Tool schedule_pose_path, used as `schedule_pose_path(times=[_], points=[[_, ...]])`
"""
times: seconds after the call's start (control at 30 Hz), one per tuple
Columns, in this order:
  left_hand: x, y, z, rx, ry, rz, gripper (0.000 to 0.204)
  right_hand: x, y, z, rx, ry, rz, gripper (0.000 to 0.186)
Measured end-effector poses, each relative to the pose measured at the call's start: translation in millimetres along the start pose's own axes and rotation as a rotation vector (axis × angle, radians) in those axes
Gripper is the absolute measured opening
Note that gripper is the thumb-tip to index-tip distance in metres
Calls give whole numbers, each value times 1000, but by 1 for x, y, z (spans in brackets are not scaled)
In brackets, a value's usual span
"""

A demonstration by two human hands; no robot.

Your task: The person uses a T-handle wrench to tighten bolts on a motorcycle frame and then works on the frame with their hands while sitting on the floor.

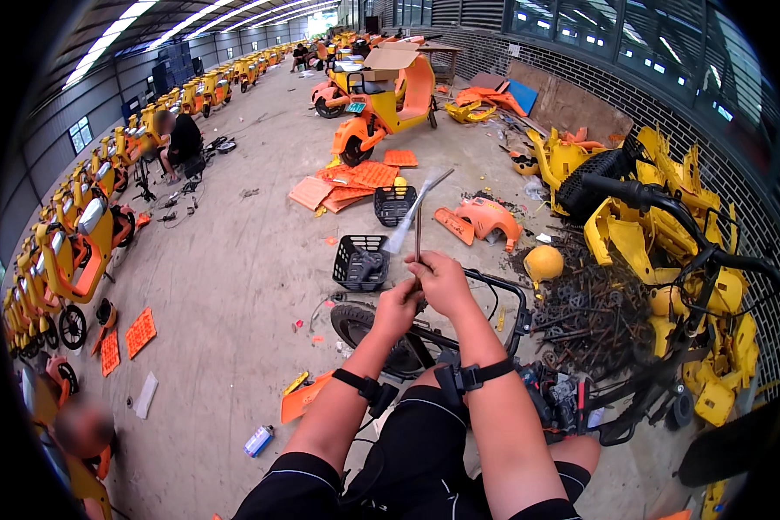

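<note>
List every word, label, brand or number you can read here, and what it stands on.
None can be read.
Green plate on the orange-and-yellow scooter: marks too small.
Blue-and-white can: label too small and blurred.
White marks on the black clothing: too small.
White square on the brick wall: too small to tell.

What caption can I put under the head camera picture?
Left hand and right hand meet at a slim rod, with a black-tyred wheel below and scattered orange panels beyond.

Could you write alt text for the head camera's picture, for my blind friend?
A person's left hand and right hand hold a thin rod near a black wheel. Orange panels and yellow casings litter the floor; yellow scooters line the left side.
</note>
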State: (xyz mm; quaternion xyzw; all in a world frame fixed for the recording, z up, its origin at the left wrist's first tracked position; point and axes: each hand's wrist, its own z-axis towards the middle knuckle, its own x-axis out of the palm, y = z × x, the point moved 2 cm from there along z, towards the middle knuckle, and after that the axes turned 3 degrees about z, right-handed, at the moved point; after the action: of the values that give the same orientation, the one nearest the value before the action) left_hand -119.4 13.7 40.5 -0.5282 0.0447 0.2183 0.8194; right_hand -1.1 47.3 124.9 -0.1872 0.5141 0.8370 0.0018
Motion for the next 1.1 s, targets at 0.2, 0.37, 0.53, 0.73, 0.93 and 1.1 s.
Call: schedule_pose_path(times=[0.2, 0.37, 0.53, 0.73, 0.93, 1.1], points=[[9, -3, -10, -123, -219, -36, 20, 31, 6, -22, -29, -272, 4, 27], [16, 4, -14, -107, -169, 156, 27, 37, 14, -17, -93, -382, -275, 21], [10, 14, -8, -65, 8, 13, 33, 17, 3, -16, 33, -325, -68, 14], [-1, 6, 5, -59, 206, -18, 28, -5, -22, -4, 222, 24, 411, 21], [-1, 23, 6, -131, 135, -24, 20, 0, -24, -6, 168, -27, 403, 31], [14, 32, 6, -165, 42, -212, 14, -14, -138, -31, 709, -341, 489, 52]])
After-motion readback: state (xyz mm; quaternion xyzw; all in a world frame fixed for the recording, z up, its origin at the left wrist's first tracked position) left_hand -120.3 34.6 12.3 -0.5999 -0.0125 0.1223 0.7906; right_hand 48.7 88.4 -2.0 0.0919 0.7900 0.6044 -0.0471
